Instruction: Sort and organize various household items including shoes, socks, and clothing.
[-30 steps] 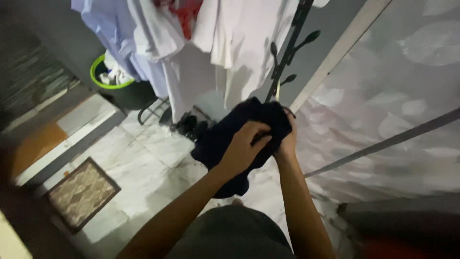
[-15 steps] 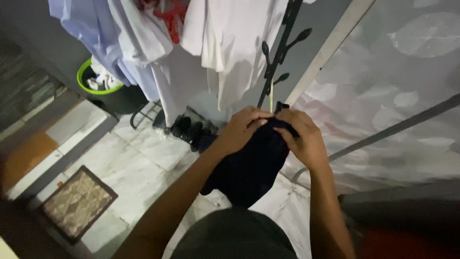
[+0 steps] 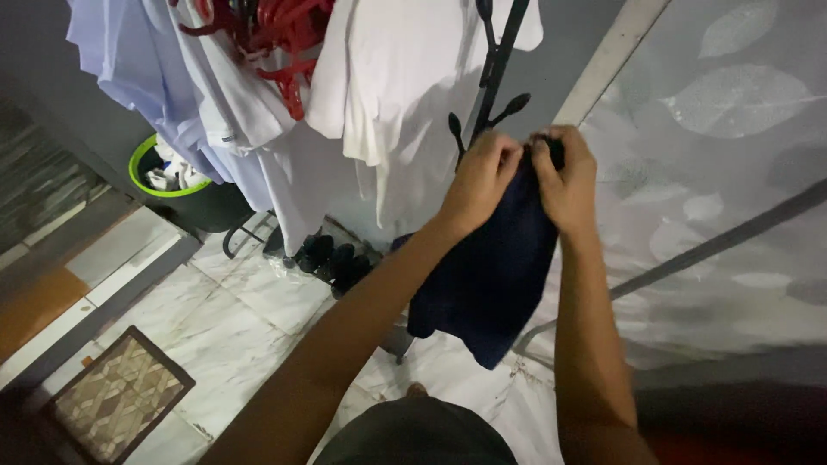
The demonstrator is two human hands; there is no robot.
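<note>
Both hands hold up a dark navy garment [image 3: 491, 267] by its top edge. My left hand [image 3: 482, 179] pinches the cloth on the left and my right hand [image 3: 564, 172] grips it right beside, the fingertips nearly touching. The garment hangs straight down below them over the marble floor. Just behind my left hand stands a black coat stand [image 3: 493, 77] with knobbed hooks.
White and pale blue shirts [image 3: 362, 95] hang on the stand with red hangers [image 3: 284, 43]. A green-rimmed dark bucket [image 3: 185, 194] of laundry sits at left. A patterned doormat [image 3: 116, 396] lies lower left. A leaf-patterned curtain [image 3: 724, 172] fills the right. Dark shoes [image 3: 332, 258] lie below the shirts.
Both hands have risen with the navy garment, from waist level up to the stand's hooks. The bunched cloth has unfolded and now hangs down.
</note>
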